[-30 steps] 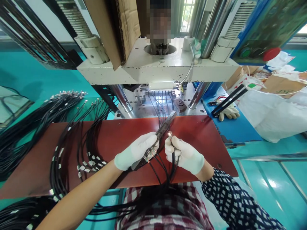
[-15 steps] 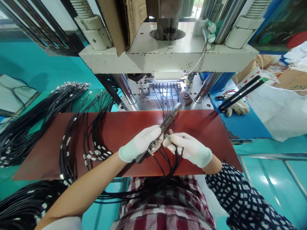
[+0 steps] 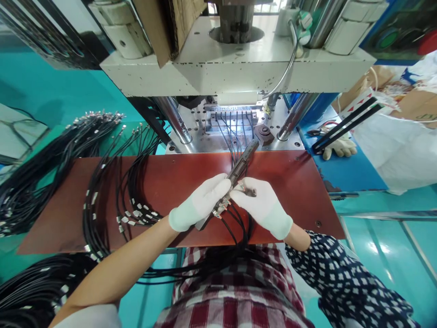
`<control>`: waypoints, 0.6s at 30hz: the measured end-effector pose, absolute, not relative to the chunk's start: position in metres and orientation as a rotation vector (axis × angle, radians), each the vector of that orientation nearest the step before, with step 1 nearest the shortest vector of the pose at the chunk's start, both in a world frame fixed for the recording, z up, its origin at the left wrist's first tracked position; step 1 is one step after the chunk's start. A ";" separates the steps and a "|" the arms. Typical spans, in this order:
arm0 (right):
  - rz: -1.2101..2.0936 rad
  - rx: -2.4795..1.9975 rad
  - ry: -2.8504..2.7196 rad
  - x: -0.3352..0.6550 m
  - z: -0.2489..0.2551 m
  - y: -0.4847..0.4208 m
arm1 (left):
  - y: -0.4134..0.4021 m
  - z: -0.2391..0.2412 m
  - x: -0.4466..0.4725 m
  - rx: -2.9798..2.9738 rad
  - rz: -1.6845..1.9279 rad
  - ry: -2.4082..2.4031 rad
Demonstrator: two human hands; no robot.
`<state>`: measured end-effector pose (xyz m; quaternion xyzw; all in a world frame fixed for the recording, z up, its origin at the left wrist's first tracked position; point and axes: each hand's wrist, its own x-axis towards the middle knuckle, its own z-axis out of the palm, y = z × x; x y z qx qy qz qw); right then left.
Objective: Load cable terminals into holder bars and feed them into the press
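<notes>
My left hand (image 3: 206, 198), in a white glove, is closed around a long dark metal fixture bar (image 3: 243, 162) that slants up to the right over the board. Several cable ends with small metal connectors (image 3: 221, 207) sit along the bar's lower half. Also gloved, my right hand (image 3: 261, 202) pinches a black cable's connector end (image 3: 241, 186) against the bar's right side. The pinched fingertips partly hide that connector. From the bar, black cables (image 3: 244, 232) hang down over the board's front edge onto my lap.
A red-brown board (image 3: 290, 182) spans the front of a press (image 3: 239, 77). In the press, another fixture (image 3: 232, 122) holds several cables. Cable bundles (image 3: 99, 196) lie at left. A work glove (image 3: 341, 146) and two black bars (image 3: 346, 125) rest on the blue surface at right.
My right hand has moved slightly left and up, bringing the connector it holds from beside the bar to against it. My left hand still grips the bar. The camera view has shifted a little.
</notes>
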<state>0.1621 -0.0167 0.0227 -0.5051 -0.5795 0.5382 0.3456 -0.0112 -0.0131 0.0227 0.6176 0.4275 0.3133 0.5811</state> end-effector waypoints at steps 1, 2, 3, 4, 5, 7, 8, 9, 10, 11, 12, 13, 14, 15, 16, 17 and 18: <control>1.340 -1.340 -1.540 0.161 0.022 -0.017 | -0.014 0.023 -0.010 1.493 0.732 1.075; 1.289 -1.361 -1.568 0.161 0.021 -0.018 | -0.015 0.023 -0.008 1.544 0.732 1.154; 1.259 -1.368 -1.588 0.162 0.020 -0.017 | -0.016 0.024 -0.007 1.590 0.738 1.217; 1.264 -1.361 -1.598 0.163 0.019 -0.017 | -0.016 0.023 -0.006 1.621 0.740 1.250; 1.307 -1.335 -1.599 0.164 0.018 -0.016 | -0.016 0.023 -0.006 1.631 0.737 1.252; 1.460 -1.255 -1.567 0.169 0.017 -0.015 | -0.015 0.024 -0.007 1.590 0.710 1.210; 1.533 -1.220 -1.533 0.172 0.016 -0.015 | -0.014 0.024 -0.008 1.554 0.692 1.179; 1.584 -1.201 -1.494 0.175 0.016 -0.015 | -0.014 0.025 -0.009 1.518 0.679 1.151; 1.608 -1.195 -1.459 0.178 0.017 -0.015 | -0.013 0.025 -0.011 1.484 0.672 1.126; 1.608 -1.199 -1.433 0.179 0.017 -0.015 | -0.013 0.025 -0.013 1.456 0.670 1.095; 1.596 -1.211 -1.422 0.180 0.018 -0.016 | -0.013 0.024 -0.014 1.433 0.667 1.059; 1.579 -1.224 -1.426 0.181 0.019 -0.016 | -0.013 0.024 -0.016 1.411 0.661 1.022; 1.559 -1.230 -1.440 0.180 0.020 -0.017 | -0.013 0.023 -0.017 1.390 0.651 0.988; 1.541 -1.223 -1.459 0.179 0.020 -0.017 | -0.013 0.022 -0.017 1.372 0.639 0.957; 1.527 -1.211 -1.477 0.177 0.021 -0.017 | -0.013 0.021 -0.017 1.358 0.629 0.933; 1.518 -1.194 -1.493 0.175 0.021 -0.017 | -0.013 0.020 -0.018 1.350 0.621 0.918; 1.514 -1.175 -1.502 0.174 0.022 -0.016 | -0.013 0.019 -0.018 1.347 0.619 0.907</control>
